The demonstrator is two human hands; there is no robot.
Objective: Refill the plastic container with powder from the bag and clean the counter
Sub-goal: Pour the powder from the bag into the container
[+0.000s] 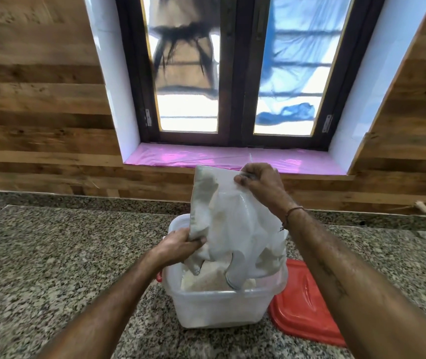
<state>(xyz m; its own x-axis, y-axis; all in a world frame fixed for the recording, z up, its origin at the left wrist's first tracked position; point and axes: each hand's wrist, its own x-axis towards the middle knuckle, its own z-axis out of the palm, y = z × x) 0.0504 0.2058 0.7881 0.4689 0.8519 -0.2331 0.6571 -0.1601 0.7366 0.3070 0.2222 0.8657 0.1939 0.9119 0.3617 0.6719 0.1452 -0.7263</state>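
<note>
A clear plastic bag (pixel 232 218), dusted white inside, hangs upended over the translucent plastic container (pixel 217 309) on the granite counter. My right hand (pixel 258 182) pinches the bag's raised upper corner. My left hand (pixel 181 246) grips the bag's lower left edge just above the container's rim. The bag's open mouth dips into the container. White powder (pixel 206 277) is heaped inside it.
The container's red lid (pixel 307 304) lies flat on the counter, right of the container. A speckled granite counter (pixel 51 255) runs to a wood-panelled wall. Behind is a window with a pink-lined sill (pixel 232 158). A small light object (pixel 423 206) lies at the far right.
</note>
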